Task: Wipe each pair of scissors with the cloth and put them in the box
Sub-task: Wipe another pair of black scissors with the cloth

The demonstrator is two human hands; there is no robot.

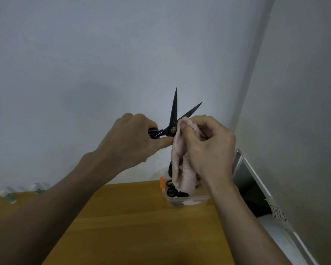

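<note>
Left hand (130,138) grips black scissors (173,119) by the handles, blades splayed toward 12 and 1 o'clock. Right hand (208,148) pinches pink cloth (180,169) at the pivot, above the box (187,200). Steel stiff, points sharp: hold handles only; cloth limp.

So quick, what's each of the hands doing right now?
Left hand: gripping the handles of the open black scissors.
Right hand: holding the pink cloth against one blade.

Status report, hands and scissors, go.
Left hand grips scissors, blades open. Right hand pinches cloth on one blade. Box below, unobstructed.
</note>
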